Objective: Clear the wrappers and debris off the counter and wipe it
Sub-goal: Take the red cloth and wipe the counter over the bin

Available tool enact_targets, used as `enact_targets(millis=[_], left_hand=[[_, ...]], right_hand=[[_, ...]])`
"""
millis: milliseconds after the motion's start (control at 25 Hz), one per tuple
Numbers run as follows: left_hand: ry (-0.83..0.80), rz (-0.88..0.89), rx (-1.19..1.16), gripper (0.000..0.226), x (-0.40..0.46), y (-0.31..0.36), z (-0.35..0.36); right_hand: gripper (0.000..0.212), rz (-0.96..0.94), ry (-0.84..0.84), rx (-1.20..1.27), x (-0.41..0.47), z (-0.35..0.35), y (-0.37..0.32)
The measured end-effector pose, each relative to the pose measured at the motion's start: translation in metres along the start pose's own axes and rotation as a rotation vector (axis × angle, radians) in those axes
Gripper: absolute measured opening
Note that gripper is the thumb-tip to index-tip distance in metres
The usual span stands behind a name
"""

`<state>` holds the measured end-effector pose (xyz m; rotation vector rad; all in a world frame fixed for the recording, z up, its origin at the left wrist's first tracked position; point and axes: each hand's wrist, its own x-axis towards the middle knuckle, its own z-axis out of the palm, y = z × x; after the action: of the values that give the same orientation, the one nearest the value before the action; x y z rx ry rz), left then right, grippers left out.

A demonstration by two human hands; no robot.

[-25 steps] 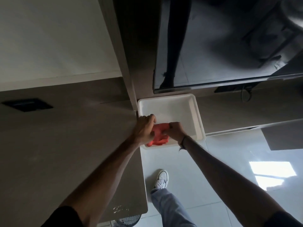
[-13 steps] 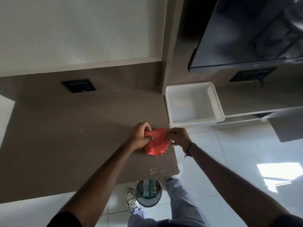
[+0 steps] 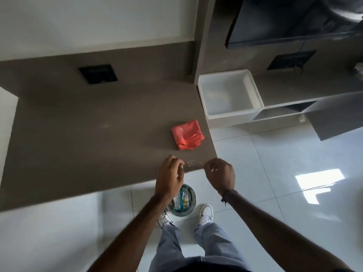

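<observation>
A folded red cloth (image 3: 187, 137) lies on the brown counter (image 3: 88, 138) near its right edge, with neither hand on it. Small pale crumbs (image 3: 193, 163) sit at the counter's front right corner. My left hand (image 3: 170, 178) hovers just left of the crumbs, fingers curled loosely, nothing seen in it. My right hand (image 3: 221, 174) hangs just right of the crumbs, past the counter corner, fingers curled and seemingly pinched, with a tiny pale speck near the fingertips. A round metal bin (image 3: 183, 201) with wrappers inside stands on the floor below my hands.
A white plastic tub (image 3: 255, 91) sits right of the counter below a dark screen (image 3: 294, 20). A black socket plate (image 3: 98, 73) is set in the counter's back. The glossy tiled floor (image 3: 275, 173) and my two shoes lie below.
Both hands carried the red cloth out of the white tub to the counter, set it down and let go. They have drawn back to the front corner by the crumbs.
</observation>
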<state>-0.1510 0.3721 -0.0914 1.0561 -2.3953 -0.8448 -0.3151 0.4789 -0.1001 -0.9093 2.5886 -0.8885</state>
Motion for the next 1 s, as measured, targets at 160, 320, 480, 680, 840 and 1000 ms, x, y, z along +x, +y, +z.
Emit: enact_targets(millis=[160, 320, 480, 680, 840, 1000], left_hand=[[-0.092, -0.168, -0.003, 0.006, -0.068, -0.015, 0.039], [-0.166, -0.596, -0.106, 0.012, -0.122, -0.082, 0.121], [-0.177, -1.164, -0.21, 0.029, -0.171, -0.161, 0.204], [-0.289, -1.332, -0.27, 0.056, -0.201, -0.241, 0.291], [-0.273, -1.324, -0.25, 0.047, -0.194, -0.276, 0.341], [-0.292, -1.333, -0.225, 0.042, -0.192, -0.294, 0.363]], right_hand=[[0.015, 0.022, -0.2, -0.061, -0.047, 0.022, 0.047], [0.025, 0.141, -0.482, -0.17, -0.07, 0.087, 0.125], [0.035, 0.222, -0.664, -0.262, -0.089, 0.173, 0.207], [0.042, 0.473, -0.655, -0.26, -0.101, 0.278, 0.287], [0.038, 0.575, -0.674, -0.187, -0.099, 0.344, 0.32], [0.025, 0.609, -0.656, -0.186, -0.087, 0.376, 0.329]])
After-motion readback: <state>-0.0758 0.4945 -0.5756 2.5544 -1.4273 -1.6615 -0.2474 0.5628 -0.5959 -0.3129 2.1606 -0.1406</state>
